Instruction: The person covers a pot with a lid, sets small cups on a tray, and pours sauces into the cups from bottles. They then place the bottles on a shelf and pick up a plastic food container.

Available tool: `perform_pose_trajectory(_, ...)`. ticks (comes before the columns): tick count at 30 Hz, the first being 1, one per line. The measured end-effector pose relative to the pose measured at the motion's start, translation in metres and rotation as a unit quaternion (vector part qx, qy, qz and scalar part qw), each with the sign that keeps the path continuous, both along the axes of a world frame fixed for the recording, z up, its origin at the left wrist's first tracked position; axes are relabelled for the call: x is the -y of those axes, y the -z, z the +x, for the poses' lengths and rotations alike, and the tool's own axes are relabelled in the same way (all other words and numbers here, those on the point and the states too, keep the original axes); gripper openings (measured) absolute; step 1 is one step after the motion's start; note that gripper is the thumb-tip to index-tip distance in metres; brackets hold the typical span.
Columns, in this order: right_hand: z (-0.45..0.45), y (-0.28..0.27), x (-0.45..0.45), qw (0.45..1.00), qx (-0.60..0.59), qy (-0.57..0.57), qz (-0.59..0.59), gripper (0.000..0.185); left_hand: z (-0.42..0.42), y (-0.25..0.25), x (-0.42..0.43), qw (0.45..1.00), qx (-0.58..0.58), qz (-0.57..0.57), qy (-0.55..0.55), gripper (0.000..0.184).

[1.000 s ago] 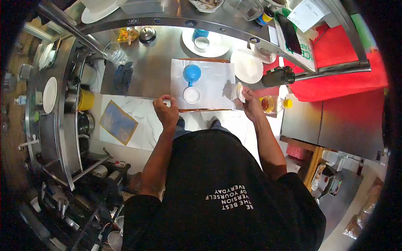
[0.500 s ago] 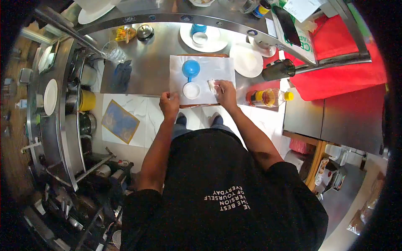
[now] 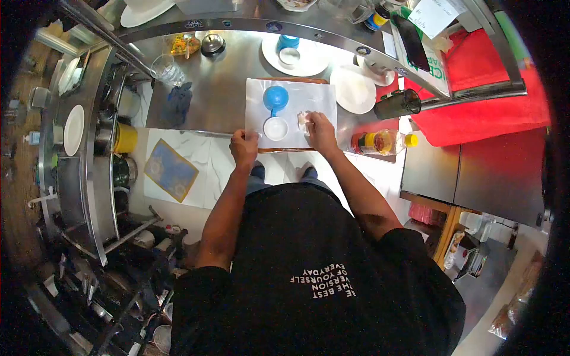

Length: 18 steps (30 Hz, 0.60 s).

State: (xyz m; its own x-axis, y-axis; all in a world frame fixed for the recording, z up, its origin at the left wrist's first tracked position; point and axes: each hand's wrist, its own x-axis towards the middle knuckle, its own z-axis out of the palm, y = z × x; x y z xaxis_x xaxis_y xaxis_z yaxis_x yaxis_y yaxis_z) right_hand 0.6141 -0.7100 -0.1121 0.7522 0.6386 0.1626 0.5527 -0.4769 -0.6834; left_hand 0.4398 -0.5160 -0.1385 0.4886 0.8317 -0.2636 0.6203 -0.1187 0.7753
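A white paper sheet (image 3: 320, 98) lies on a brown-edged tray (image 3: 291, 150) at the counter's front. My left hand (image 3: 244, 147) is closed at the sheet's front left corner, fingers curled; its fingertips are partly hidden. On the sheet's right side, my right hand (image 3: 322, 132) pinches a small crumpled white tissue (image 3: 303, 120) against the paper. Between the hands lie a rounded blue cup (image 3: 276, 98) with a short handle and, just below it, a small round cup (image 3: 275, 128) with a white inside. The two handles meet or overlap.
White plates (image 3: 355, 89) stand behind the tray. To the right are an oil bottle (image 3: 380, 142) with a yellow cap and a dark glass (image 3: 396, 103). A dark blue cloth (image 3: 178, 104) and a clear glass (image 3: 167, 70) sit left. A steel shelf (image 3: 285, 26) overhangs the back.
The view has shifted slightly, so the counter appears a little further right. My right hand stays at the tissue and my left hand at the sheet's corner; the cups keep their places on the paper.
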Motion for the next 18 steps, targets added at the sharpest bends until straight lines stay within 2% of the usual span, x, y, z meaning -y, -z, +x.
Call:
perform_pose_trajectory(5,-0.003,-0.018,0.026,0.989,0.028,-0.094,-0.107,0.021,0.001,0.006,-0.002,1.000,-0.005,0.011,0.005,0.035)
perform_pose_trajectory(8,0.002,-0.028,0.046,0.986,0.022,-0.074,-0.145,0.020,0.000,-0.002,-0.001,1.000,-0.004,0.000,0.000,0.035)
perform_pose_trajectory(11,-0.008,-0.026,0.048,0.996,-0.005,-0.010,-0.087,0.018,0.001,0.005,-0.002,1.000,-0.003,-0.007,0.007,0.033)
perform_pose_trajectory(12,-0.014,-0.022,0.047,0.996,-0.055,-0.017,-0.069,0.017,0.001,0.010,-0.001,1.000,0.000,-0.005,0.007,0.032)
perform_pose_trajectory(13,-0.017,-0.022,0.046,0.995,-0.026,-0.053,-0.075,0.017,0.002,0.015,-0.002,1.000,0.003,-0.003,0.005,0.032)
perform_pose_trajectory(15,-0.017,-0.008,0.044,0.995,0.073,-0.029,-0.059,0.012,0.001,0.022,-0.005,1.000,0.009,-0.012,0.016,0.036)
perform_pose_trajectory(18,-0.011,-0.018,0.057,0.977,0.069,0.061,-0.192,0.018,-0.001,0.030,-0.006,1.000,0.001,0.020,0.025,0.037)
